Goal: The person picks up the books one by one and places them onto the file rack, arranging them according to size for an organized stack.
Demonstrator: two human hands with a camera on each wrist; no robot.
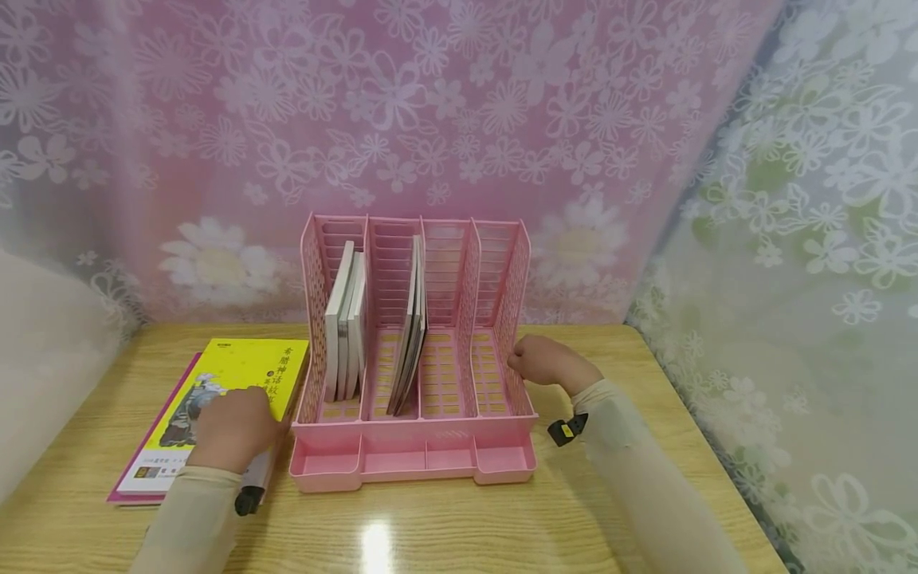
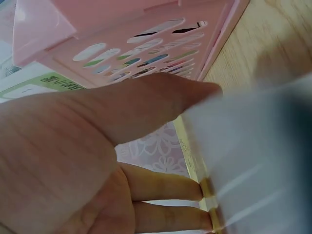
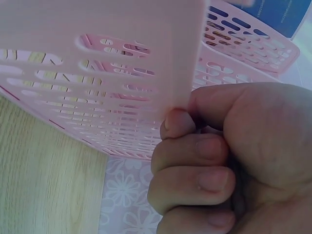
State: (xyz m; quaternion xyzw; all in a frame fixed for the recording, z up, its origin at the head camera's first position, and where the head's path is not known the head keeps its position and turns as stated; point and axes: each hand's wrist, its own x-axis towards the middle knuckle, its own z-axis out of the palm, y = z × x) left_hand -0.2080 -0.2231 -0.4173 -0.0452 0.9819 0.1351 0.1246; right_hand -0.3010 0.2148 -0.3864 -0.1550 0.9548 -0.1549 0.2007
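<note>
1. a yellow book point(image 1: 237, 369) is held by the left hand point(image 1: 237, 430) at its right-hand edge, on the left of the wooden table point(image 1: 466, 526), just beside a pink rack point(image 1: 414, 430).
2. the left fingers point(image 2: 165, 187) are kept nearly straight against the book's yellow edge, with the thumb set opposite; the gap is taken up by the book, whose near surface is blurred.
3. a magenta-edged book point(image 1: 132, 497) is mostly covered by the yellow one.
4. the front edge of the rack's right side wall is pinched by the right hand point(image 1: 552, 363) between thumb and forefinger; the other fingers point(image 3: 190, 187) are folded toward the palm.
5. the rack is split by dividers into four compartments; white-edged books point(image 1: 344, 335) are stood in the leftmost, and thinner books point(image 1: 409, 343) are leaned rightward in the second.
6. a black device point(image 1: 567, 430) is worn at each wrist, and the background is filled by floral cloth point(image 1: 430, 104).
</note>
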